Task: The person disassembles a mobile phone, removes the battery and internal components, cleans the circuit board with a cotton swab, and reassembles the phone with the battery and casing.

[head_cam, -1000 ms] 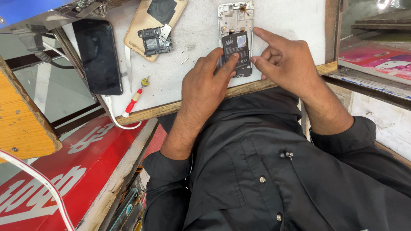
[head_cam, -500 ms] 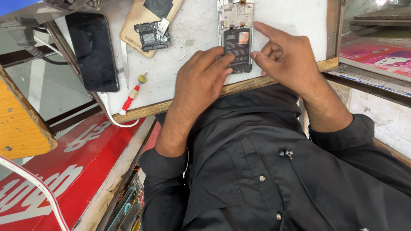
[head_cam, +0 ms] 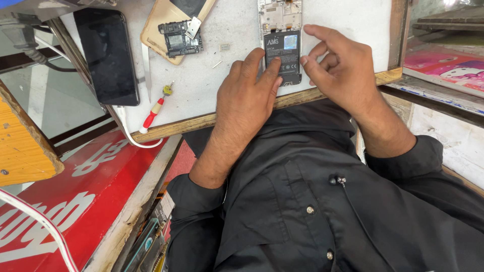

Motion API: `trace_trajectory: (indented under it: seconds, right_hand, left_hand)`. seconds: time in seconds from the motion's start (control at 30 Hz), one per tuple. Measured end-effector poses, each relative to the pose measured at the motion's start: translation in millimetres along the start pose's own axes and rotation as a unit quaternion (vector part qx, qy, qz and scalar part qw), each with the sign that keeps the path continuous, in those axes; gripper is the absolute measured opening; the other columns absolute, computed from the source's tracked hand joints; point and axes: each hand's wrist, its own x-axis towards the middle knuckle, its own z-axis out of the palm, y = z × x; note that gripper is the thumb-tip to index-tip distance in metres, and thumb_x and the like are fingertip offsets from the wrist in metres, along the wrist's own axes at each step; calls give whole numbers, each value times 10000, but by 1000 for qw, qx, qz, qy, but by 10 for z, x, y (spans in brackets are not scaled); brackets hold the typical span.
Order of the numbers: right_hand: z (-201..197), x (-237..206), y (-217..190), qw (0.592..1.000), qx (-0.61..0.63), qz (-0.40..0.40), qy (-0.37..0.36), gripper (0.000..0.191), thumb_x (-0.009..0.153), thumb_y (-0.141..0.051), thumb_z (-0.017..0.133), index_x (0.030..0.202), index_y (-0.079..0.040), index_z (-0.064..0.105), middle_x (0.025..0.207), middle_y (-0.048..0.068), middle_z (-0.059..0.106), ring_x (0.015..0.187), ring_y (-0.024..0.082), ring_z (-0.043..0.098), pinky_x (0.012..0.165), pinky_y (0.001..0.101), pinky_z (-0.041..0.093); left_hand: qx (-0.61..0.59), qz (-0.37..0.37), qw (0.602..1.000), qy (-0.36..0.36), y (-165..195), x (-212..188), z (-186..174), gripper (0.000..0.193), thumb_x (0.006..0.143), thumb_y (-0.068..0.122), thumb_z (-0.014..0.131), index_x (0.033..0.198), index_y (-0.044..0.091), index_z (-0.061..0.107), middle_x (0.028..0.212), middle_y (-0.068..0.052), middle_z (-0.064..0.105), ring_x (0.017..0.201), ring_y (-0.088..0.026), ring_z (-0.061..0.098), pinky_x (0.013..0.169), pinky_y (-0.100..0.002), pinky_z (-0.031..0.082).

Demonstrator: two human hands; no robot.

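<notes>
Opened phone (head_cam: 281, 35) lies at the worktop (head_cam: 237, 95) front edge, back cover off, battery (head_cam: 282, 56) seated. Left hand (head_cam: 247, 98) fingers press flat on the battery; right hand (head_cam: 340, 68), loosely open, touches its side. Circuit board (head_cam: 179, 38) lies apart, unfitted.

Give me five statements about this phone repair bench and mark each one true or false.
1. The left hand presses on the black battery of the opened phone. True.
2. The right hand holds the red-handled screwdriver. False: it lies untouched on the white worktop.
3. A dark-screened phone lies left of the screwdriver. True.
4. The loose circuit board sits on the battery. False: it rests on a tan back cover.
5. Both hands wear gloves. False: both are bare.
</notes>
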Motion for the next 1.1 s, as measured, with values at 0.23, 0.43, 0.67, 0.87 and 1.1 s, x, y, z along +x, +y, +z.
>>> trace_trajectory:
  seconds: [0.23, 0.43, 0.67, 0.87, 1.1]
  right_hand:
    - [100, -37, -53, 992, -88, -73, 58, 421, 1061, 10, 778, 1429, -26, 577, 1281, 145, 684, 742, 96, 731, 559, 168, 557]
    - [-29, -32, -280, 957, -253, -137, 32, 601, 922, -94, 891, 1445, -60, 596, 1447, 135, 610, 1216, 325, 545, 1083, 452, 496]
    - [-116, 26, -229, 942, -293, -159, -31, 681, 836, -258, 909, 1439, -112, 629, 1522, 131, 567, 1392, 359, 463, 1089, 496, 332]
    - [-138, 10, -105, 949, -265, -170, -29, 634, 857, -202, 888, 1432, -106, 639, 1526, 80, 569, 1370, 295, 472, 1120, 466, 325]
    - [-111, 39, 80, 944, -258, -205, -13, 628, 841, -204, 887, 1419, -99, 663, 1526, 74, 570, 1339, 289, 479, 1069, 447, 318]
  left_hand:
    - [22, -50, 999, 3, 220, -39, 126, 444, 975, 224, 735, 1352, 12, 634, 1386, -253, 523, 996, -327, 599, 821, -407, 568]
    - [-98, -31, 995, 0, 368, -169, 156, 373, 969, 130, 668, 1315, -5, 627, 1382, -258, 588, 1025, -345, 646, 901, -429, 574]
    - [-114, -73, 990, 49, 169, -228, -33, 212, 1025, 150, 660, 1212, 51, 681, 1132, -129, 713, 994, -330, 688, 886, -438, 564]
    - [45, -154, 978, 134, -472, -287, -464, 206, 1038, 109, 703, 1233, 45, 684, 1078, -113, 717, 946, -290, 693, 857, -425, 559]
    - [141, -118, 977, 103, -735, -35, -507, 561, 926, 264, 888, 1381, 45, 641, 1392, -145, 544, 1121, -334, 570, 851, -419, 557]
